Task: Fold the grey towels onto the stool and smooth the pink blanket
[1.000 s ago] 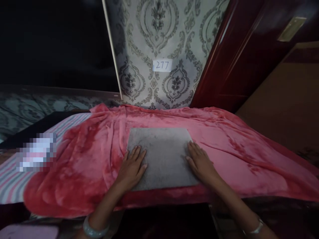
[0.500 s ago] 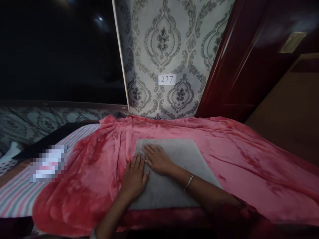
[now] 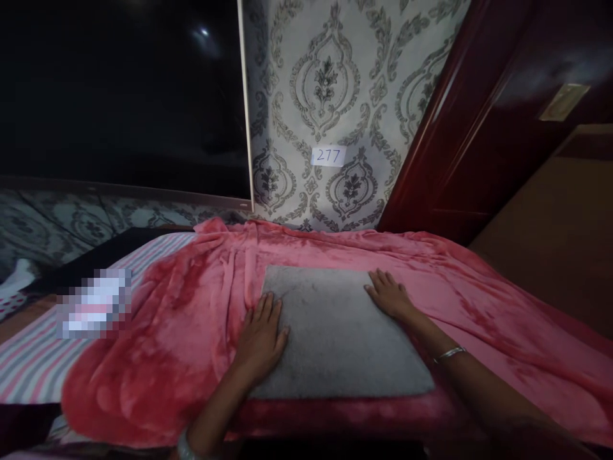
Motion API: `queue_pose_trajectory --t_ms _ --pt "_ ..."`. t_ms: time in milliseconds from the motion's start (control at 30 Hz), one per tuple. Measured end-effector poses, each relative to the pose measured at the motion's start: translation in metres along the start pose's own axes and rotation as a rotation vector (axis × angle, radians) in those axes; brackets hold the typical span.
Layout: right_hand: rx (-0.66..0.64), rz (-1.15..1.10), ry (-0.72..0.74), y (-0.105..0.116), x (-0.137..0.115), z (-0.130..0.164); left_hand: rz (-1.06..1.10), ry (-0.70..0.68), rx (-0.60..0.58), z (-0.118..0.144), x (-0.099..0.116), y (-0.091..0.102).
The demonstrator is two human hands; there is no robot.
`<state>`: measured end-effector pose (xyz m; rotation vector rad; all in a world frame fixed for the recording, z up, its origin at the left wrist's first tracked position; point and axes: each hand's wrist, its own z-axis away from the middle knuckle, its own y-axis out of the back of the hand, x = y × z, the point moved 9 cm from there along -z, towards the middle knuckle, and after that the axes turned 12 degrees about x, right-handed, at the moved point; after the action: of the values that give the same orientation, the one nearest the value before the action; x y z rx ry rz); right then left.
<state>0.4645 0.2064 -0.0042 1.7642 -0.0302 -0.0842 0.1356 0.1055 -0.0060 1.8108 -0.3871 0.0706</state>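
A grey towel-like cloth, roughly square, lies flat in front of me on a pink plush blanket. My left hand rests palm down along its left edge, fingers stretched out and holding nothing. At the far right corner of the cloth, my right hand lies flat with its fingers extended, partly on the cloth. A silvery bracelet circles the right wrist.
Left of the blanket is a striped cloth with a blurred-out patch on it. A large dark screen hangs at the back left. Behind stands a patterned wall with a paper label reading 277, beside a dark red door frame.
My right hand has moved rightward across the grey cloth, from beside the left hand to the far right corner. My left hand has stayed at the left edge.
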Motion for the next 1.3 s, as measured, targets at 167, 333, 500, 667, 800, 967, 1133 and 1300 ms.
queue_pose_trajectory --t_ms 167,333,500,667,800,967,1133,1300 --pt "0.079 -0.091 0.225 0.026 -0.095 0.003 0.047 0.012 -0.026 -0.002 -0.004 0.006" --pt "0.081 -0.251 0.503 0.041 -0.216 0.017 0.039 0.025 0.015 -0.043 -0.019 0.033" --pt "0.095 -0.320 0.577 0.035 -0.265 0.024 0.006 -0.036 -0.012 -0.088 -0.031 0.014" --pt "0.078 -0.284 0.478 0.016 -0.235 0.013 0.018 -0.085 0.069 -0.090 -0.040 -0.007" --pt "0.065 -0.187 0.283 0.008 -0.151 -0.004 0.043 -0.098 0.085 -0.089 -0.043 -0.007" --pt "0.040 -0.083 0.036 0.003 -0.036 0.003 0.053 -0.090 0.076 -0.090 -0.041 -0.006" --pt "0.011 -0.020 -0.126 0.010 0.012 0.026 0.076 -0.048 0.051 -0.095 -0.036 -0.002" --pt "0.151 -0.125 0.166 0.043 -0.077 0.064 0.080 -0.005 0.010 -0.083 -0.026 0.018"
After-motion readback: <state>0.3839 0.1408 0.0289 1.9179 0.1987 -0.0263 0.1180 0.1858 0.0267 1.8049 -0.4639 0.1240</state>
